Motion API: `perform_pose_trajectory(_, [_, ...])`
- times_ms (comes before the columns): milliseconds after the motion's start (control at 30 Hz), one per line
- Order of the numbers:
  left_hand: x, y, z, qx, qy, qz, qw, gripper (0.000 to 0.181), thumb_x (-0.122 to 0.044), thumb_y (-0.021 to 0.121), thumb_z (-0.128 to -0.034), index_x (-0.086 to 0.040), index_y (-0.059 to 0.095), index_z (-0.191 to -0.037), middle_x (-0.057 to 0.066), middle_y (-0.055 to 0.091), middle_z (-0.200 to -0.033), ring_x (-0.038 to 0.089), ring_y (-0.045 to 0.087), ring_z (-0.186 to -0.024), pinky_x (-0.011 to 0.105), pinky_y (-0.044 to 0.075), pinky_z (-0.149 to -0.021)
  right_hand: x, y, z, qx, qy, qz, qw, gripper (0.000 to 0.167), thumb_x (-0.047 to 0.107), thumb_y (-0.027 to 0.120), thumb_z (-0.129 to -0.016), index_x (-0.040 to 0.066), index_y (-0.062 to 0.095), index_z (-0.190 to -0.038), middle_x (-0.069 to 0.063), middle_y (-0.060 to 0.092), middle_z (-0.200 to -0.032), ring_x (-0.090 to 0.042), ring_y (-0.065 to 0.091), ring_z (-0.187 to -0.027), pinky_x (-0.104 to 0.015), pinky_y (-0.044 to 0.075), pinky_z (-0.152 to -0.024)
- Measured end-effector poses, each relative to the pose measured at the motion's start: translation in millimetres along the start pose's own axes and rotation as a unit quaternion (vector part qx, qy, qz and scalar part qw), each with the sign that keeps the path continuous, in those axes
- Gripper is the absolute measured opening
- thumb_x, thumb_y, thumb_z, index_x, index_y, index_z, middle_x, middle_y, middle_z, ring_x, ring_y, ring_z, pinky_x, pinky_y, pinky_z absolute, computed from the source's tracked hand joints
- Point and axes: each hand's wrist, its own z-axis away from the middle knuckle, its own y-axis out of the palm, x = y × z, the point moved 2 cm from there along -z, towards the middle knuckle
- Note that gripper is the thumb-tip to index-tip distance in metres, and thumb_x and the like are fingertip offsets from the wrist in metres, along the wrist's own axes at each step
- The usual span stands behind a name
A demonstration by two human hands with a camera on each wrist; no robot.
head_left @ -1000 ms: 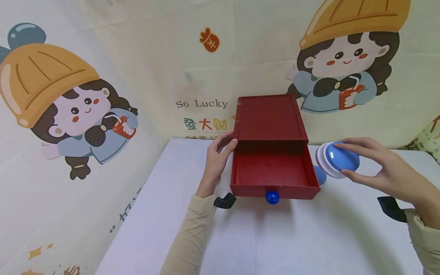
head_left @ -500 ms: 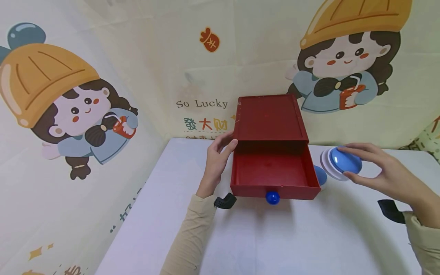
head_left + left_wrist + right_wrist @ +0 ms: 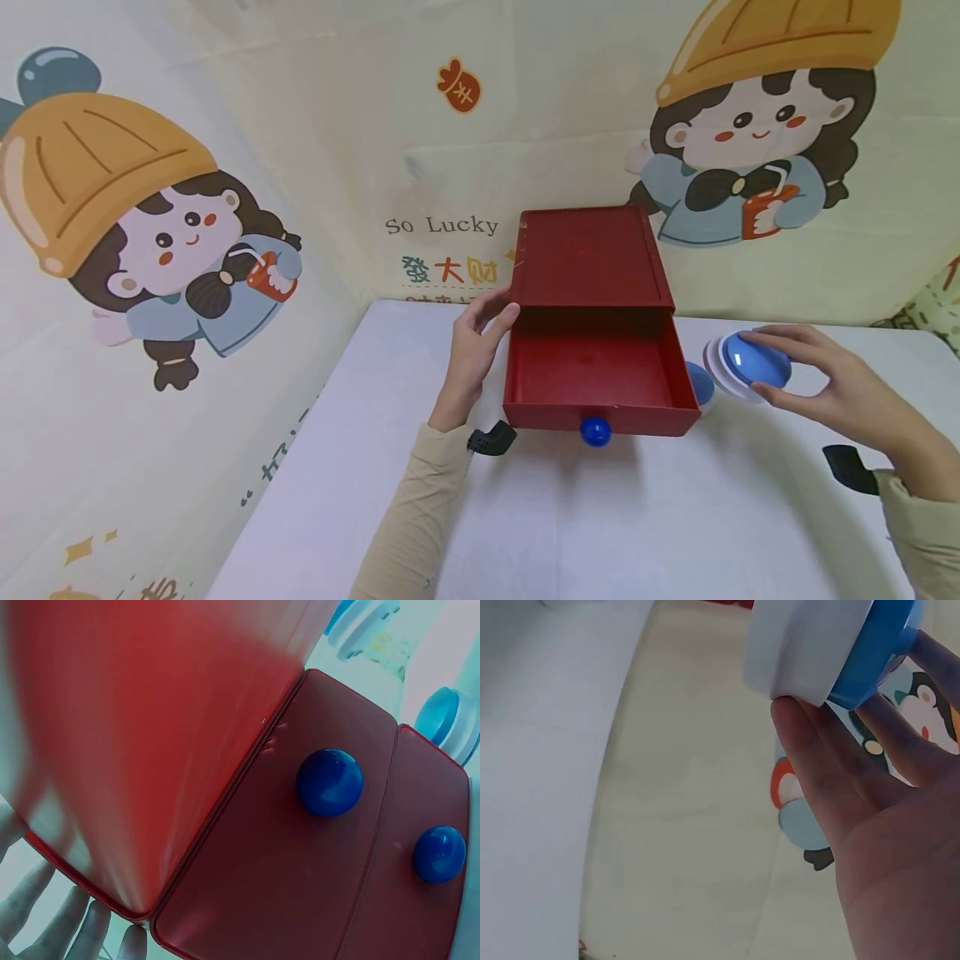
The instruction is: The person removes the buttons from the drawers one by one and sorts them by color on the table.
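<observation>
A red drawer cabinet [image 3: 592, 258] stands on the table, its upper drawer [image 3: 555, 416] pulled out and bare inside. My left hand [image 3: 472, 350] rests against the cabinet's left side, thumb near the front edge; the left wrist view shows its fingers [image 3: 56, 926] extended along that side. To the right of the drawer, my right hand [image 3: 847, 387] holds a round blue-and-white push-button buzzer [image 3: 759, 360] between thumb and fingers, tilted above the table. The right wrist view shows fingertips on the buzzer's white base [image 3: 806, 649]. A second blue-topped buzzer [image 3: 701, 383] is partly hidden by the drawer.
Blue round knobs [image 3: 330, 782] stick out from the closed lower drawers, and another blue knob [image 3: 596, 432] from the opened one. The white table [image 3: 600, 517] runs back to a cartoon-printed cloth [image 3: 570, 125] behind the cabinet.
My right hand has lowered the buzzer and shifted it slightly to the right, toward the table. The left hand and the cabinet stay in place.
</observation>
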Motion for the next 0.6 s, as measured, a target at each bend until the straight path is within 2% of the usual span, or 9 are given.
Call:
perform_pose_trajectory(67, [1.3, -0.4, 0.0, -0.002, 0.004, -0.001, 1.0000, 0.043, -0.031, 0.066, -0.0954, -0.022, 0.059, -0.136, -0.001, 0.062, -0.132, 0.015, 0.055, -0.125, 0.039, 0.049, -0.104, -2.9, 1.6, 1.1, -0.008, 0.000, -0.001, 1.0000, 0.068, 0.010, 0.089, -0.071, 0.015, 0.062, -0.134, -0.009, 0.048, -0.134, 0.014, 0.034, -0.107, 0.006, 0.032, -0.075])
perform_pose_trajectory(100, [-2.9, 0.0, 1.6, -0.001, 0.003, -0.002, 1.0000, 0.043, -0.031, 0.066, -0.0956, -0.021, 0.059, -0.137, 0.000, 0.062, -0.132, 0.016, 0.055, -0.125, 0.039, 0.049, -0.104, -4.5, 2.2, 1.6, -0.010, -0.002, -0.002, 0.9999, 0.068, 0.009, 0.089, -0.071, 0.015, 0.062, -0.133, -0.004, 0.048, -0.133, 0.017, 0.033, -0.107, 0.006, 0.031, -0.076])
perform_pose_trajectory(300, [-28.9, 3.3, 11.6, 0.003, -0.010, -0.003, 0.9999, 0.044, -0.021, 0.063, -0.0976, -0.009, 0.055, -0.139, 0.009, 0.060, -0.135, 0.021, 0.053, -0.127, 0.042, 0.047, -0.106, -15.7, 3.8, 3.6, -0.007, -0.004, 0.004, 1.0000, 0.067, 0.012, 0.088, -0.073, 0.015, 0.062, -0.134, 0.005, 0.045, -0.132, 0.018, 0.031, -0.105, 0.006, 0.030, -0.077])
perform_pose_trajectory(433, [-29.5, 3.4, 12.0, 0.001, -0.008, -0.002, 1.0000, 0.043, -0.020, 0.062, -0.0977, -0.009, 0.056, -0.139, 0.008, 0.060, -0.135, 0.021, 0.054, -0.127, 0.041, 0.047, -0.106, -21.1, 5.4, 4.1, -0.006, -0.011, 0.007, 0.9999, 0.066, 0.012, 0.087, -0.074, 0.014, 0.061, -0.135, -0.002, 0.047, -0.132, 0.021, 0.029, -0.106, 0.006, 0.028, -0.078])
perform_pose_trajectory(467, [-29.7, 3.4, 12.0, 0.000, -0.008, -0.002, 1.0000, 0.043, -0.020, 0.062, -0.0977, -0.009, 0.055, -0.139, 0.008, 0.060, -0.135, 0.020, 0.054, -0.126, 0.041, 0.047, -0.106, -22.3, 5.8, 4.2, -0.006, -0.012, 0.007, 0.9999, 0.066, 0.012, 0.087, -0.074, 0.014, 0.061, -0.135, -0.007, 0.048, -0.133, 0.021, 0.029, -0.107, 0.006, 0.027, -0.078])
perform_pose_trajectory(600, [-15.3, 1.9, 6.1, -0.001, -0.005, -0.001, 1.0000, 0.045, -0.022, 0.063, -0.0976, -0.011, 0.055, -0.140, 0.006, 0.060, -0.136, 0.019, 0.053, -0.127, 0.041, 0.047, -0.106, -27.8, 7.2, 5.4, 0.001, -0.004, 0.003, 1.0000, 0.065, 0.012, 0.087, -0.075, 0.012, 0.061, -0.135, -0.020, 0.049, -0.133, 0.018, 0.031, -0.104, 0.006, 0.028, -0.076])
